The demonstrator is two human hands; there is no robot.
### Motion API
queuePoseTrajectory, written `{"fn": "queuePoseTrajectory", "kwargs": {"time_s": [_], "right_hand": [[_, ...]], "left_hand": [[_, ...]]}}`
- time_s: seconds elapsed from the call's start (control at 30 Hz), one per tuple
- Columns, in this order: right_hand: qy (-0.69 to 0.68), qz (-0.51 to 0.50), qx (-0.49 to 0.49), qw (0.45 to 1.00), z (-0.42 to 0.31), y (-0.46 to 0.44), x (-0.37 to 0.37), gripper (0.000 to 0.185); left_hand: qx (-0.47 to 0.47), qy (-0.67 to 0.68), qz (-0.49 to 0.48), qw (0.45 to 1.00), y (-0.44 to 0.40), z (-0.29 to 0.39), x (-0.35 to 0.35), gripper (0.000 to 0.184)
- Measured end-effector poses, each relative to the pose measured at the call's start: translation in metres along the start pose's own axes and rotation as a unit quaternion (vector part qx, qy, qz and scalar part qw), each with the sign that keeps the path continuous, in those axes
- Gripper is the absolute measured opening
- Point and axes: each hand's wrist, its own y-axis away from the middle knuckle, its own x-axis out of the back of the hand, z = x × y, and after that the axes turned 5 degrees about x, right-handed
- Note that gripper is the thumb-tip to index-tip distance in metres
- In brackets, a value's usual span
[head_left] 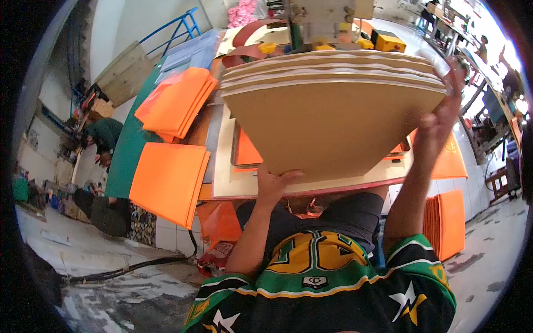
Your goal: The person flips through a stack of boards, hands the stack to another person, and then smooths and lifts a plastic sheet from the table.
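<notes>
Brown boards [333, 125], tilted in a stack, are gripped two-handed: the person's left hand [273, 183] closed on the lower edge, right hand [442, 111] half-curled around the right side.

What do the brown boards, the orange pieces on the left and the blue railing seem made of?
Brown boards: probably cardboard, matte, given the plain tan face and pale edges. Orange pieces: smooth, perhaps plastic sheet or coated card; the even, bright colour leaves it open. Blue railing: likely painted metal, from its slim, evenly coloured bars.
</notes>
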Motion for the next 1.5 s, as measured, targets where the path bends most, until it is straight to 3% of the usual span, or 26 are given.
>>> {"fn": "queuePoseTrajectory", "kwargs": {"time_s": [0.07, 0.13, 0.17, 0.23, 0.3, 0.37, 0.43, 0.47, 0.5, 0.53, 0.57, 0.6, 0.67, 0.73, 0.77, 0.83, 0.9, 1.0, 1.07, 1.17, 1.4, 1.47, 1.5], "right_hand": [[0.017, -0.046, 0.113, 0.992, -0.023, -0.043, -0.002, 0.085], [0.164, -0.205, 0.210, 0.942, -0.046, -0.068, 0.004, 0.070], [0.234, -0.282, 0.203, 0.908, -0.063, -0.071, -0.002, 0.063], [0.264, -0.320, 0.182, 0.892, -0.073, -0.071, -0.016, 0.059], [0.302, -0.354, 0.160, 0.871, -0.071, -0.071, -0.018, 0.055], [0.270, -0.335, 0.204, 0.879, -0.063, -0.072, -0.018, 0.053], [0.279, -0.339, 0.204, 0.875, -0.064, -0.072, -0.018, 0.052], [0.279, -0.340, 0.208, 0.874, -0.064, -0.072, -0.018, 0.052], [0.279, -0.340, 0.212, 0.873, -0.064, -0.072, -0.017, 0.052], [0.281, -0.343, 0.210, 0.871, -0.066, -0.072, -0.016, 0.051], [0.286, -0.342, 0.207, 0.871, -0.065, -0.073, -0.014, 0.051], [0.269, -0.342, 0.207, 0.876, -0.064, -0.073, -0.012, 0.051], [0.249, -0.340, 0.208, 0.883, -0.065, -0.075, -0.009, 0.051], [0.218, -0.383, 0.153, 0.885, -0.069, -0.078, -0.004, 0.051], [0.212, -0.384, 0.153, 0.886, -0.066, -0.080, -0.002, 0.051], [0.105, -0.387, 0.118, 0.909, -0.053, -0.084, 0.002, 0.046], [0.094, -0.419, -0.007, 0.903, -0.039, -0.086, 0.012, 0.044], [0.011, -0.393, -0.080, 0.916, -0.014, -0.072, 0.015, 0.050], [-0.164, -0.252, -0.205, 0.932, -0.006, -0.049, 0.009, 0.055], [-0.204, -0.119, -0.321, 0.917, -0.013, -0.005, -0.004, 0.059], [-0.143, -0.050, -0.293, 0.944, 0.009, 0.033, -0.010, 0.049], [-0.106, -0.052, -0.271, 0.955, 0.010, 0.033, -0.010, 0.046], [-0.108, -0.053, -0.272, 0.955, 0.010, 0.033, -0.010, 0.046]], "left_hand": [[0.011, -0.029, -0.002, 1.000, -0.001, 0.003, 0.001, 0.036], [-0.002, -0.067, 0.012, 0.998, -0.003, 0.003, 0.001, 0.038], [-0.004, -0.066, 0.012, 0.998, -0.002, 0.006, 0.002, 0.038], [0.011, -0.149, -0.007, 0.989, 0.000, 0.018, 0.004, 0.053], [-0.077, -0.139, 0.028, 0.987, -0.006, 0.035, 0.002, 0.069], [-0.132, -0.081, 0.053, 0.986, -0.019, 0.087, -0.008, 0.081], [-0.309, -0.185, 0.007, 0.933, -0.039, 0.144, -0.010, 0.082], [-0.331, -0.184, 0.012, 0.925, -0.042, 0.178, -0.034, 0.081], [-0.440, -0.348, 0.025, 0.827, -0.055, 0.206, -0.029, 0.079], [-0.460, -0.445, -0.022, 0.768, -0.060, 0.232, -0.038, 0.079], [-0.461, -0.442, -0.026, 0.769, -0.065, 0.245, -0.052, 0.079], [-0.487, -0.550, -0.053, 0.677, -0.070, 0.253, -0.068, 0.076], [-0.503, -0.648, -0.076, 0.568, -0.071, 0.250, -0.089, 0.072], [-0.208, -0.773, -0.151, 0.580, -0.069, 0.245, -0.100, 0.066], [-0.203, -0.776, -0.147, 0.579, -0.070, 0.244, -0.098, 0.066], [-0.281, -0.769, -0.158, 0.551, -0.076, 0.244, -0.091, 0.062], [-0.289, -0.775, -0.150, 0.542, -0.076, 0.244, -0.087, 0.063], [-0.297, -0.767, -0.149, 0.549, -0.083, 0.243, -0.085, 0.064], [-0.294, -0.748, -0.163, 0.572, -0.087, 0.241, -0.083, 0.064], [-0.281, -0.758, -0.160, 0.566, -0.082, 0.244, -0.096, 0.064], [-0.319, -0.728, -0.161, 0.585, -0.084, 0.243, -0.091, 0.064], [-0.207, -0.635, -0.230, 0.708, -0.084, 0.255, -0.091, 0.055], [-0.205, -0.636, -0.229, 0.708, -0.078, 0.266, -0.092, 0.055]]}}
